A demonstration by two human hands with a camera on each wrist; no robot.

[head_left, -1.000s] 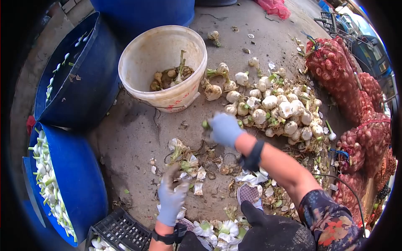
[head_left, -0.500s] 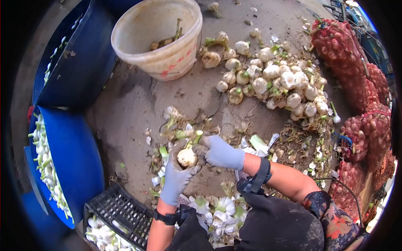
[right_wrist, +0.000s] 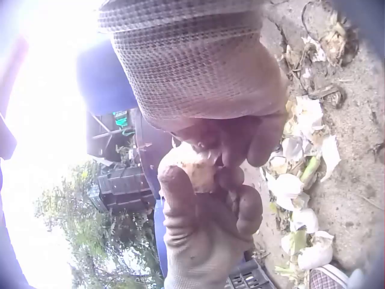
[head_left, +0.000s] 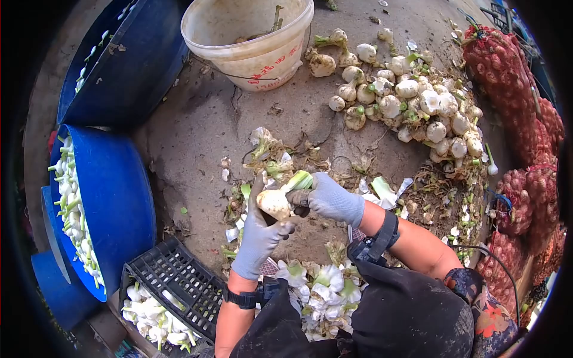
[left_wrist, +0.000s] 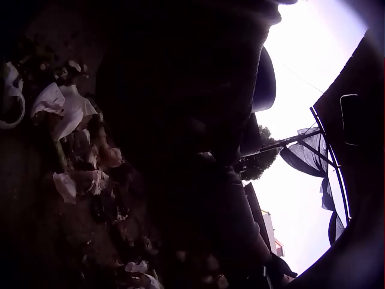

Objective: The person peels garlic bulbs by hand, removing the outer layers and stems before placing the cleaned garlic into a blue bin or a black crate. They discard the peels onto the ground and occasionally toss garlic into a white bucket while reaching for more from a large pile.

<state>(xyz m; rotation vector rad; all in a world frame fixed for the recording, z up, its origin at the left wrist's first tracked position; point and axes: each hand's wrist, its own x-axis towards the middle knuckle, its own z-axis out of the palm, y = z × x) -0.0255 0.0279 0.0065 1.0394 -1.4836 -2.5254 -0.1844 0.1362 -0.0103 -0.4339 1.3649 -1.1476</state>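
A garlic bulb (head_left: 274,204) with a thick green stem (head_left: 298,181) lies in the gloved left hand (head_left: 258,235), whose fingers and thumb curl round it in the head view. The gloved right hand (head_left: 332,200) pinches at the bulb where the stem begins, its fingers curled. In the right wrist view the pale bulb (right_wrist: 195,168) sits between the left hand (right_wrist: 204,229) and the right hand (right_wrist: 204,78), partly hidden by fingers. The left wrist view is too dark to make out the hand.
A heap of untrimmed garlic (head_left: 418,107) lies at the upper right, beside red net bags (head_left: 501,77). A white bucket (head_left: 256,56) stands at the top. Blue tubs (head_left: 113,203) and a black crate (head_left: 179,280) of garlic are at the left. Peelings (head_left: 325,292) lie near the lap.
The right hand came back from the heap to the left hand, which now holds a bulb. Since half a second ago the bulb has tilted and its surface looks whiter. The head view has shifted.
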